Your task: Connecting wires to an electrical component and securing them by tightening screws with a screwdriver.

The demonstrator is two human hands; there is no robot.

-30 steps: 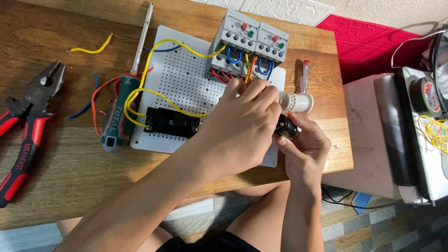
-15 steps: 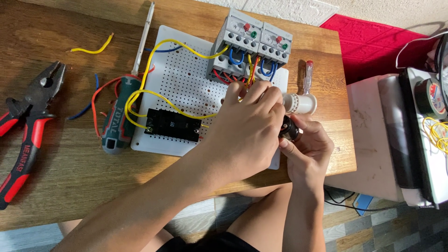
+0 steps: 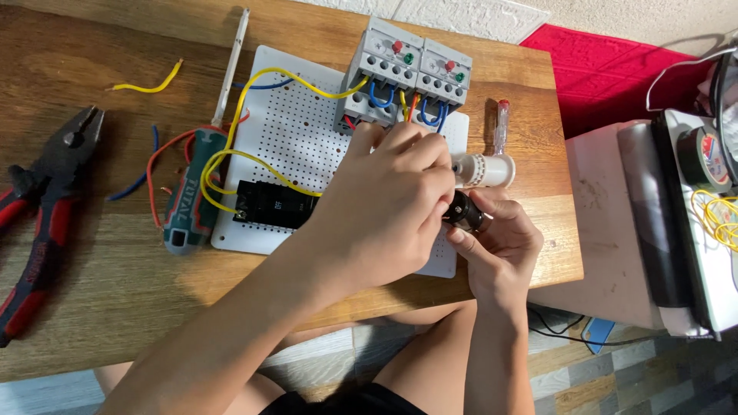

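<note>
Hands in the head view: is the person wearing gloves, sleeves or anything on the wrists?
No. The left hand and right hand are both bare: no gloves, rings, watch or bands show. Both forearms are bare as far as the frame shows them, with no sleeve in view. Fingernails look short and unpainted where visible.

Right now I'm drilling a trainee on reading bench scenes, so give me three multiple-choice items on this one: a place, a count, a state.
1. Where do the pliers lie?
A) at the table's left edge
B) on the white perforated board
C) on the red mat

2. How many grey relay blocks stand at the board's far edge?
A) one
B) two
C) four

3. What is the right hand doing?
A) resting flat on the table
B) gripping the pliers
C) pinching a small black part together with the left hand

Answers: 1 A, the red-handled pliers sit far left on the wood. 2 B, two units stand side by side. 3 C, both hands' fingers meet on the black part.
</note>
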